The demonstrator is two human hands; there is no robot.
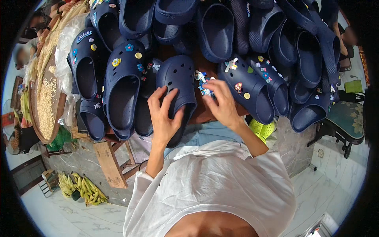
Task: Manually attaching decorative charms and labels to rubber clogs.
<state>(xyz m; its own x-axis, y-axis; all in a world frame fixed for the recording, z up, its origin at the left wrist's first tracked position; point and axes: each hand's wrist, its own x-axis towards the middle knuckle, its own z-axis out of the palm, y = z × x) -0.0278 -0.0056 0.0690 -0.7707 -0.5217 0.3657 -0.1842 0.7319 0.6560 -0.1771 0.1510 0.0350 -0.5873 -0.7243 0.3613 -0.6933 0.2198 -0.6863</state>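
A navy foam clog (176, 77) without charms lies in front of me, toe pointing away. My left hand (162, 114) holds it at the near left side, fingertips on the upper and thumb at the foot opening. Just right of that clog is a small pile of colourful shoe charms (203, 81), mostly white and blue. My right hand (223, 100) hovers at the pile with thumb and fingers apart; fingertips touch or nearly touch the charms. Clogs decorated with charms flank these, one (121, 79) on the left and another (249, 89) on the right.
Many more navy clogs (216, 31) are heaped along the far side of the table. A round tray of pale kernels (46, 106) and clear plastic bags (69, 59) stand at the left. Lime-green clogs (262, 130) and an office chair (345, 122) are at the right.
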